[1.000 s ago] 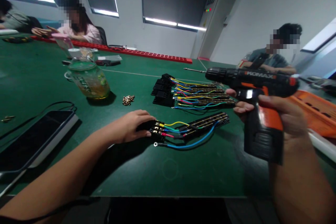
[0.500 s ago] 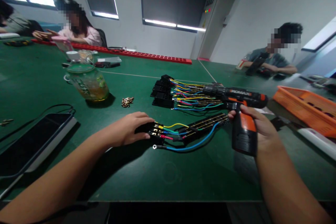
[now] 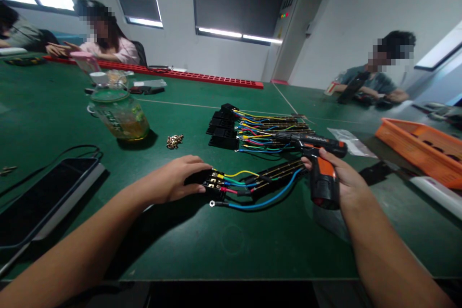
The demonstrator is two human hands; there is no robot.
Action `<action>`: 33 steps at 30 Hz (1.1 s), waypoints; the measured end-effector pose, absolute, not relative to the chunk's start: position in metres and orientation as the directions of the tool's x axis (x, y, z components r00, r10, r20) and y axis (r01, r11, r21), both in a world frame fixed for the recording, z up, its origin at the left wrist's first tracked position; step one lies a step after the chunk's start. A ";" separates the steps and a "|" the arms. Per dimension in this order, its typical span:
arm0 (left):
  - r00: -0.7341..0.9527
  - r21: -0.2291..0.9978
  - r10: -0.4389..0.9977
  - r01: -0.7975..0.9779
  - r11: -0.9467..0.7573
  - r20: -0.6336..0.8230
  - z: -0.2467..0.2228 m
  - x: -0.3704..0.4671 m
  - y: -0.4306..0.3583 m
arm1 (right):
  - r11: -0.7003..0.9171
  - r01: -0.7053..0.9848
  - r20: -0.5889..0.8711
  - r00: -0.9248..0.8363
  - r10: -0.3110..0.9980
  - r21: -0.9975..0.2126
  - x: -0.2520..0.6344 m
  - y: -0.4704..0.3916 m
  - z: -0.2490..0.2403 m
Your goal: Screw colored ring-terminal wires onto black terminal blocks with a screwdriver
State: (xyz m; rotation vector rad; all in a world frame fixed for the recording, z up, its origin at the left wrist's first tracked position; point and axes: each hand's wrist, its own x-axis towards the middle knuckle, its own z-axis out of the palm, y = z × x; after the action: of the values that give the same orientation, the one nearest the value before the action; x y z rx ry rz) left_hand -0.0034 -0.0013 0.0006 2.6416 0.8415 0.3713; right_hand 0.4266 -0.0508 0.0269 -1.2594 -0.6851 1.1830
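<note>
Right grip (image 3: 341, 171) around one drill (image 3: 323, 168)

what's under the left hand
A black terminal block, its right end in view with gold terminals and a yellow wire; the left hand hides its other end.

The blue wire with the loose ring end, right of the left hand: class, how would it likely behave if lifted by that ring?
The blue wire would probably flex, as it bows in a smooth curve. Being thin, it should feel light. Its ring terminal, seemingly unfastened, would likely swing fairly freely.
</note>
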 end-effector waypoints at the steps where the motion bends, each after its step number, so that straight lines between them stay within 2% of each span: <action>1: 0.791 0.394 0.596 0.508 -0.766 0.138 0.001 -0.003 -0.001 | -0.143 -0.310 -0.242 0.311 0.919 -0.940 0.426 -0.050 0.027; 7: 0.792 0.388 0.595 0.510 -0.768 0.135 0.000 -0.004 -0.001 | -0.208 -0.390 -0.361 0.375 0.854 -0.897 0.421 -0.043 0.028; 13: 0.796 0.403 0.591 0.501 -0.766 0.134 0.000 -0.004 -0.001 | -0.316 -0.440 -0.487 0.358 0.797 -0.841 0.422 -0.038 0.025; 16: 0.795 0.404 0.592 0.502 -0.764 0.131 0.000 -0.004 -0.001 | -0.318 -0.444 -0.483 0.333 0.810 -0.838 0.424 -0.037 0.023; 22: 0.797 0.407 0.587 0.493 -0.769 0.144 -0.001 -0.005 -0.001 | -0.199 -0.444 -0.384 0.379 0.842 -0.874 0.424 -0.042 0.029; 33: 0.791 0.407 0.594 0.500 -0.765 0.145 0.000 -0.005 -0.002 | -0.231 -0.359 -0.379 0.428 0.821 -0.904 0.420 -0.054 0.037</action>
State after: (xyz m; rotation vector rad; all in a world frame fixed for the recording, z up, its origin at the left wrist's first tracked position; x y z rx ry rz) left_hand -0.0053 -0.0017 0.0001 2.6323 0.8333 0.3790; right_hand 0.4200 -0.0543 0.0372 -1.4077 -0.4446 1.1634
